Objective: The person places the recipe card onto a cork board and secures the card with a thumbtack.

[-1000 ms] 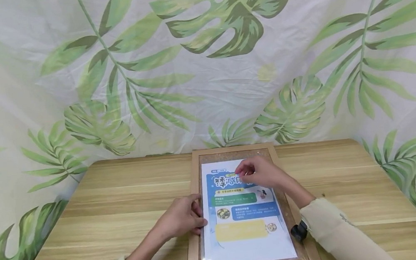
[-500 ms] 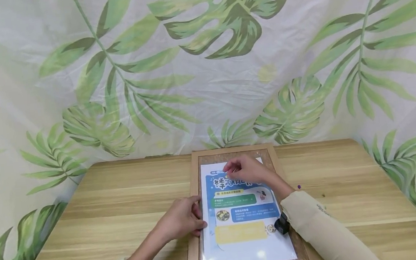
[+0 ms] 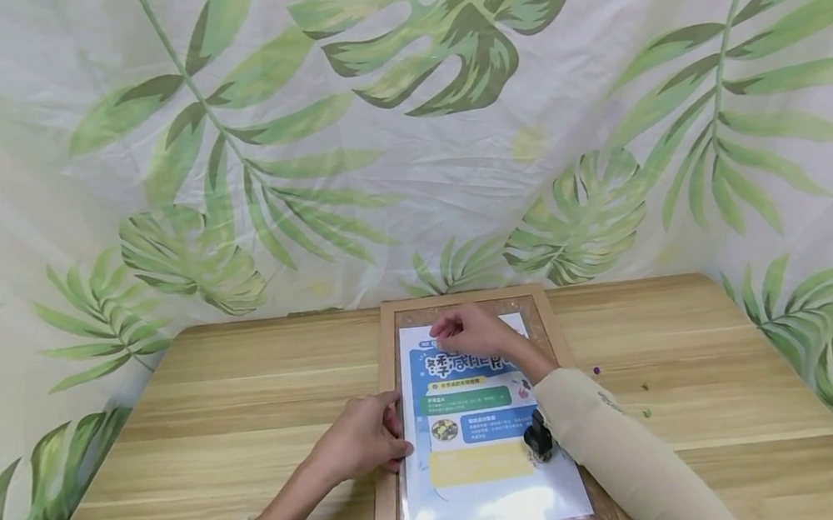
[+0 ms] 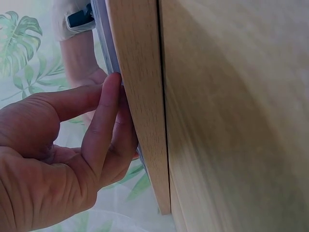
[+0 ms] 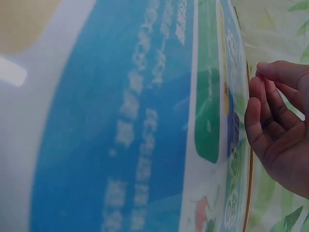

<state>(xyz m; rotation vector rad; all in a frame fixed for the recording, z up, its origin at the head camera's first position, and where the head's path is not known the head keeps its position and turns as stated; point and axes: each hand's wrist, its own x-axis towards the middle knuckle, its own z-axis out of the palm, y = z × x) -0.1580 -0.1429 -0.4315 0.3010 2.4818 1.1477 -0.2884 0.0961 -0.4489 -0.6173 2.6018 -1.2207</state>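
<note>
A printed poster (image 3: 495, 495) in a clear plastic sleeve lies on a cork board with a wooden frame (image 3: 383, 472). My left hand (image 3: 362, 437) holds the poster's left edge, thumb and fingertips at the sleeve; in the left wrist view the hand (image 4: 91, 130) has its fingertips against that edge, beside the wooden frame. My right hand (image 3: 472, 328) is over the poster's top part, fingers bent. In the right wrist view its thumb and forefinger tips (image 5: 262, 69) come together; I cannot tell whether something small is between them.
The board lies on a wood-grain table (image 3: 261, 367). Right of it are a tiny purple thing (image 3: 597, 371), a small dark one (image 3: 645, 388) and a small green one (image 3: 647, 413). A leaf-printed cloth (image 3: 378, 172) hangs behind the table.
My right hand has moved left and slightly away from me toward the poster's upper left. My left hand stays at the left edge. Two tiny things on the table have come into view.
</note>
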